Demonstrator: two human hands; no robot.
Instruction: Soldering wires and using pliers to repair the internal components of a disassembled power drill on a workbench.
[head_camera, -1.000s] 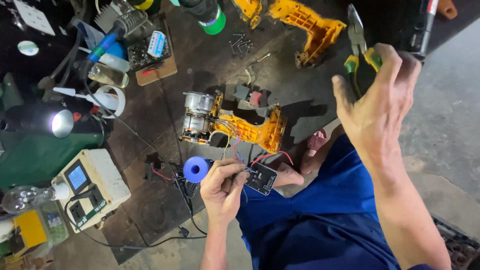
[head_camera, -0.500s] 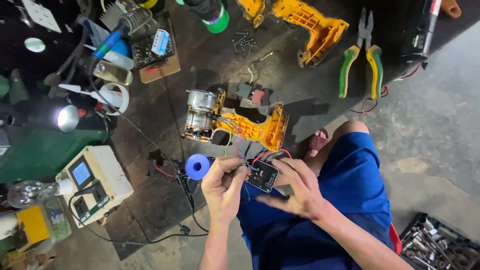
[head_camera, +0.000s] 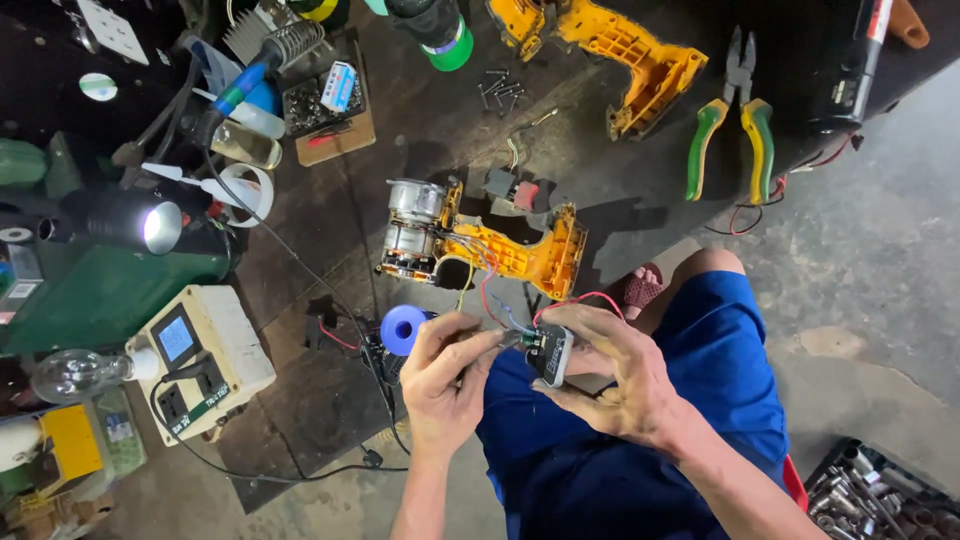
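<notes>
Both hands hold a small black switch module.
The left hand (head_camera: 445, 375) pinches its wires (head_camera: 505, 320); the right hand (head_camera: 610, 375) cups the black switch module (head_camera: 550, 352), partly hiding it.

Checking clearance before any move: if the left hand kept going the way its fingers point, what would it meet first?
Likely the small black module held in the right hand; the left hand's fingertips already seem to touch its wires.
</notes>
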